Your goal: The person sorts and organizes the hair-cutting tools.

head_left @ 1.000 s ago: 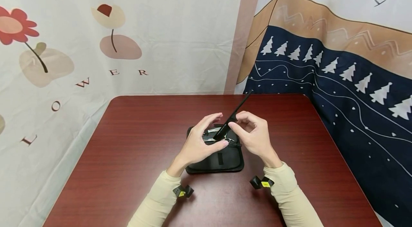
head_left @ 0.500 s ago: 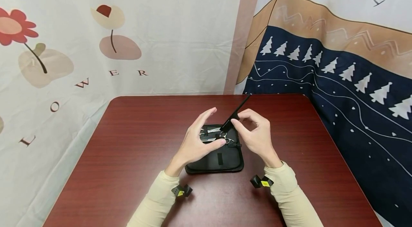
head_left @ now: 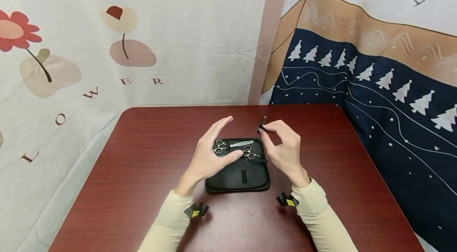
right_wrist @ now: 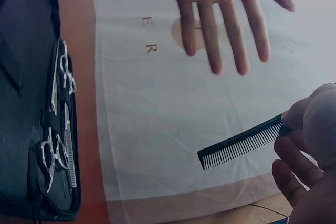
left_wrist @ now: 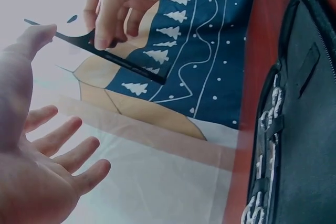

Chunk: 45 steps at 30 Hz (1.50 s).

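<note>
My right hand pinches a black tail comb between thumb and fingers, above the far right corner of the case. Its toothed end shows fully in the right wrist view; the thin tail appears in the left wrist view. My left hand hovers over the case's left side, fingers spread and holding nothing. Beneath lies an open black zip case with thinning shears and a pair of scissors strapped inside. The left hand hides part of them in the head view.
The case rests on a dark red wooden table, near its middle. Printed cloths hang behind, a pale flower one and a navy one with trees at the right.
The comb has risen from over the case and turned in my right hand, now looking shorter in the head view. My left hand has moved left, away from the comb, baring more of the scissors.
</note>
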Tool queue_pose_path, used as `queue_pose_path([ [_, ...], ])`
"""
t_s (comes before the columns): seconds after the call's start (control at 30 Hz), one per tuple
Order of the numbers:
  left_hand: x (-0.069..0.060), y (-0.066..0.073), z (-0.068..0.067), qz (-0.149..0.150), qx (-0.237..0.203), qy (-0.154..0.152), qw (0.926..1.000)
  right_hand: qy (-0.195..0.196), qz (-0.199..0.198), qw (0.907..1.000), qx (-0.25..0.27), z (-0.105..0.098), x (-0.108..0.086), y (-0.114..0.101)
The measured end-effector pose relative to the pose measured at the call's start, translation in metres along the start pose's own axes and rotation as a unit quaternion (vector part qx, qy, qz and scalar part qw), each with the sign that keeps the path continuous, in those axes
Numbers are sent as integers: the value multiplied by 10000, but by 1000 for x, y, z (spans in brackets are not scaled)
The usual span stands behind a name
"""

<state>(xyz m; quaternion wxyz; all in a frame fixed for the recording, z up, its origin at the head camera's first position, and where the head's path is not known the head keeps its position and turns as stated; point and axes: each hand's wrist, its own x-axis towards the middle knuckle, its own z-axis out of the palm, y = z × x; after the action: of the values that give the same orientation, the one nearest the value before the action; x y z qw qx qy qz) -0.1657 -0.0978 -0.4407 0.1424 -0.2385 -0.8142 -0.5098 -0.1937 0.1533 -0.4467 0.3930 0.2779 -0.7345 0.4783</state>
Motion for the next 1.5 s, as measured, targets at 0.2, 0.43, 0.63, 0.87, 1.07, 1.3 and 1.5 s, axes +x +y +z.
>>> queue_pose_path([
  [0.2,-1,2,-3,235,158,188,9994,114,-372,9982,-462,2,-1,1],
  [0.43,0,5,-6,383,280,298,9984,84,-678,9943,-819,3,-2,3],
  [0.63,0,7,-8,477,313,377,9977,12,-1032,9890,-1061,2,-1,4],
  [0.87,0,7,-9,576,375,407,9968,-48,-1315,9828,-1294,2,-2,7],
  [1.07,0,9,-10,592,450,426,9963,-34,-1529,9795,-1308,3,-2,8],
  [1.3,0,15,-12,644,517,507,9953,-96,-1756,9741,-1423,2,-2,9],
  [1.5,-1,18,-11,822,715,552,9925,-204,-1998,9631,-1794,4,-2,9],
])
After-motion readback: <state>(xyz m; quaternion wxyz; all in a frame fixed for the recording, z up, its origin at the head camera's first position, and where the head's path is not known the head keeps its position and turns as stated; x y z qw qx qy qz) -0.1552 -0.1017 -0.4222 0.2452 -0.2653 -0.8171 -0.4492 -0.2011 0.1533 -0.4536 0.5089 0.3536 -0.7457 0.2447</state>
